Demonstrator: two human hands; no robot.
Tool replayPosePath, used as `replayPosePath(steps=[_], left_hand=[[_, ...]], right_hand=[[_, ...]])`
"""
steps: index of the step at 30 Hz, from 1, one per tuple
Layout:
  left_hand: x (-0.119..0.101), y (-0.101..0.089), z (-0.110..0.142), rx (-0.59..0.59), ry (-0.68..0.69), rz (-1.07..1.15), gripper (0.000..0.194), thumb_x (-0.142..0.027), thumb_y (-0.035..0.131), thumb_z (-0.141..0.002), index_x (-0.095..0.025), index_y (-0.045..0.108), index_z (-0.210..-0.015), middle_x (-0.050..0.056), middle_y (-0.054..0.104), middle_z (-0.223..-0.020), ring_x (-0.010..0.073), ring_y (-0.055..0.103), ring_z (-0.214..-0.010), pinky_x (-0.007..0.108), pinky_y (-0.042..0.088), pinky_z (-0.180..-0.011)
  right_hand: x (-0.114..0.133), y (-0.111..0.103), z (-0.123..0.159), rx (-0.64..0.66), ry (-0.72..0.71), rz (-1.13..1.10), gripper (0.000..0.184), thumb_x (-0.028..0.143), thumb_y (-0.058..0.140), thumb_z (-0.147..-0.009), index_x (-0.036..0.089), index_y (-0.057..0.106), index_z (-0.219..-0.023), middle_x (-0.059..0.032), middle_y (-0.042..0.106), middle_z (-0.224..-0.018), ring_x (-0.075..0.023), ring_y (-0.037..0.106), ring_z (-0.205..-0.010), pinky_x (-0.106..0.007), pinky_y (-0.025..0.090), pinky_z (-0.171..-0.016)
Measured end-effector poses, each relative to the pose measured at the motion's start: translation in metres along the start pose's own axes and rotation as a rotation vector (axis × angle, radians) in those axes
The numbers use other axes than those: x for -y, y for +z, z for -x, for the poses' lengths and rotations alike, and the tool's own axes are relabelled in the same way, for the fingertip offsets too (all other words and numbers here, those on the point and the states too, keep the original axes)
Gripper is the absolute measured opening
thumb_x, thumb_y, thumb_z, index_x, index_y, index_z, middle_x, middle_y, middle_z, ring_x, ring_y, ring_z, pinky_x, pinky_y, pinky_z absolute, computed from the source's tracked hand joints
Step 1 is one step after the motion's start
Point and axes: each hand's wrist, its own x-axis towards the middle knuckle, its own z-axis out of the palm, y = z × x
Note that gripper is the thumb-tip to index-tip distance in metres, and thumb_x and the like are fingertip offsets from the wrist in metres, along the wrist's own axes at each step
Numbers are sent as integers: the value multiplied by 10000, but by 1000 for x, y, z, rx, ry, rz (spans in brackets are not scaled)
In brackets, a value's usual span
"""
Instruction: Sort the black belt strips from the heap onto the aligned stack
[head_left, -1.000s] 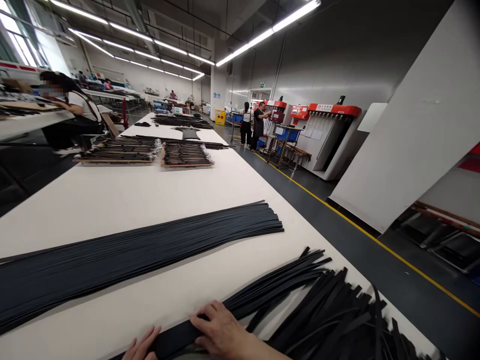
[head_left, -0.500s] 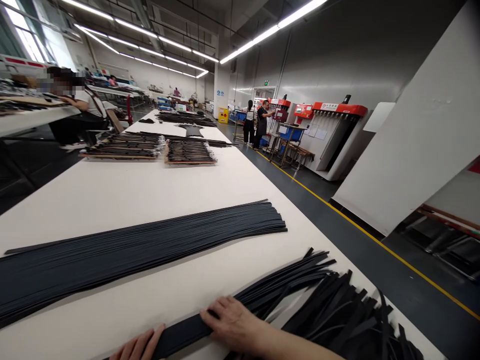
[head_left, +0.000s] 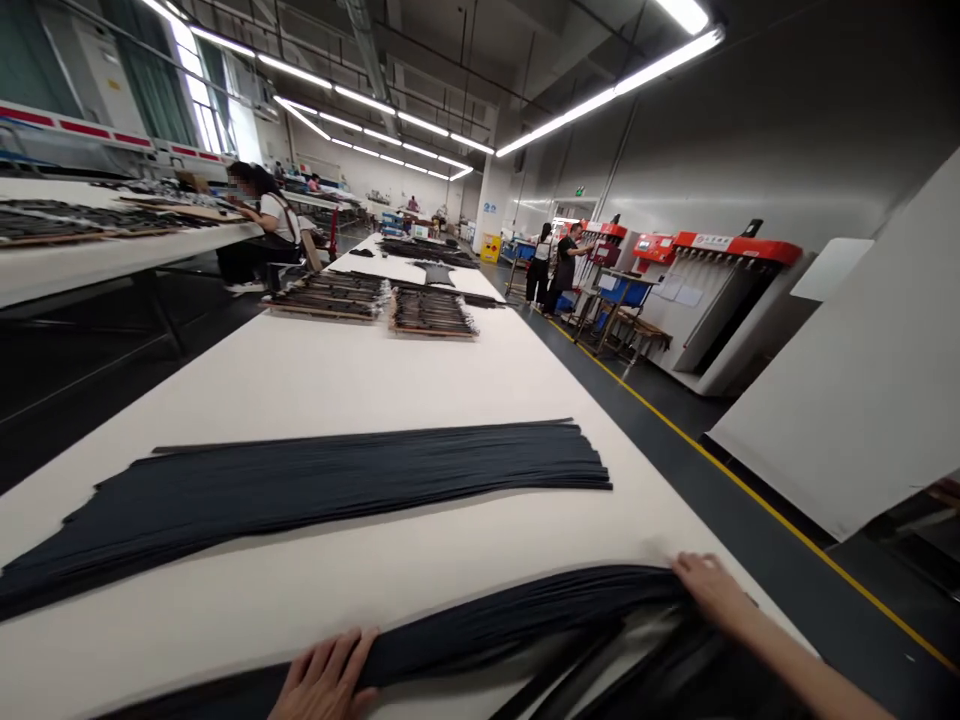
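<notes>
My left hand [head_left: 326, 677] lies at the bottom edge of the view, fingers spread over a long bundle of dark strips [head_left: 517, 610]. My right hand [head_left: 712, 590] reaches the bundle's far end, fingertips over it. The bundle arcs between my hands, and its lower part is partly out of view. Beyond it, a wide fanned layer of navy strips [head_left: 337, 475] lies flat on the white table [head_left: 300, 380], out of reach of both hands. Darker strips lie below the bundle at lower right, blurred.
Two wooden boards [head_left: 433, 315] of bundled dark pieces sit farther along the table. A seated co-worker [head_left: 262, 225] works at a side table [head_left: 75, 250]. Two people [head_left: 555, 270] stand beside red-topped machines [head_left: 720, 290]. A yellow floor line [head_left: 750, 485] runs along the table's right side.
My right hand has moved right to the bundle's far end, and the strips now stretch in a long arc between my hands. The view has tilted and shifted, with the table appearing farther away.
</notes>
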Motion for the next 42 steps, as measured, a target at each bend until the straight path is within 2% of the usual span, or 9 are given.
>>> replayPosePath(steps=[5,12,16,23,28,30,33,37,42], left_hand=[[-26,-42,-10,133,-1,-30,425,-363,428,-928,-167,478,-1302,126,547,-1231,273,474,-1075,417,345,-927],[-41,-50,-7,205,-51,2,479,-441,438,-912,-143,420,-1287,125,512,-1188,262,431,-1059,423,308,-937],[-38,-48,-3,247,9,9,552,-457,458,-901,-159,338,-1349,115,478,-1216,248,409,-1081,392,290,-953],[103,-100,87,441,-160,-75,513,-307,430,-918,-150,315,-1392,146,445,-1255,271,395,-1132,419,291,-978],[192,-164,170,472,-544,-252,374,-149,289,-947,-64,427,-1285,157,508,-1120,300,460,-1071,466,345,-882],[173,-177,174,306,-651,-306,362,-143,269,-949,-53,460,-1243,176,496,-1153,322,439,-1098,491,340,-878],[89,-170,149,161,-448,-11,292,-215,353,-950,-120,538,-1154,141,560,-1101,242,476,-1021,409,376,-887],[-33,-144,102,344,-30,458,232,-300,421,-953,-210,558,-1118,42,595,-995,164,498,-916,295,394,-785],[-69,-126,87,407,177,324,169,-222,424,-944,-157,577,-917,47,555,-867,173,465,-820,294,384,-716]], right_hand=[[4,-28,-9,-67,275,121,413,55,350,-770,64,622,-1081,-246,591,-1118,-385,516,-1106,-627,353,-906],[270,-93,-129,-77,-408,-574,719,523,484,-865,139,261,-1430,-153,415,-1370,-264,375,-1263,-411,393,-1000],[333,-85,-133,-137,-457,-630,561,420,445,-915,212,310,-1419,-129,525,-1189,-256,498,-1069,-428,442,-888],[322,-78,-131,-111,-437,-583,515,372,422,-931,177,353,-1402,-143,515,-1141,-278,456,-1045,-448,405,-886],[325,-85,-131,-63,-419,-561,508,367,417,-934,154,362,-1392,-144,499,-1167,-280,428,-1051,-445,377,-901],[325,-84,-131,-63,-416,-562,505,370,415,-934,152,369,-1387,-144,498,-1169,-281,426,-1049,-446,374,-901],[325,-83,-130,-70,-416,-570,505,371,410,-933,160,363,-1390,-144,496,-1168,-280,426,-1051,-450,374,-899],[326,-86,-131,-51,-407,-567,501,376,391,-939,147,366,-1384,-141,491,-1160,-276,415,-1061,-438,365,-904],[327,-88,-132,-23,-384,-579,487,370,379,-945,147,371,-1378,-139,484,-1168,-274,411,-1059,-441,357,-915]])
